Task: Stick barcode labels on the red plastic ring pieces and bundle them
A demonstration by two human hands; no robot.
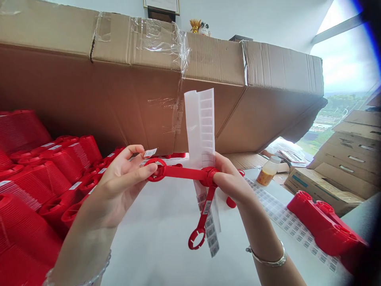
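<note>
A red plastic part [181, 172] with arms ending in rings is held in front of me above a white table [160, 238]. My left hand [125, 178] pinches one ring end with the thumb, and a small barcode sticker [149, 153] clings to its fingertip. My right hand [230, 180] grips the part's hub together with a white strip of label backing [201, 127] that stands upright. The strip's lower end, with barcode labels [210, 230], hangs below the hand. One arm of the part points down to a ring [195, 239].
Stacks of red ribbed plastic pieces [38, 178] with stickers fill the left. A large taped cardboard box [149, 79] stands behind. Sheets of barcode labels [285, 218], more red parts [324, 226], a small bottle [268, 171] and cardboard cartons [342, 174] lie to the right.
</note>
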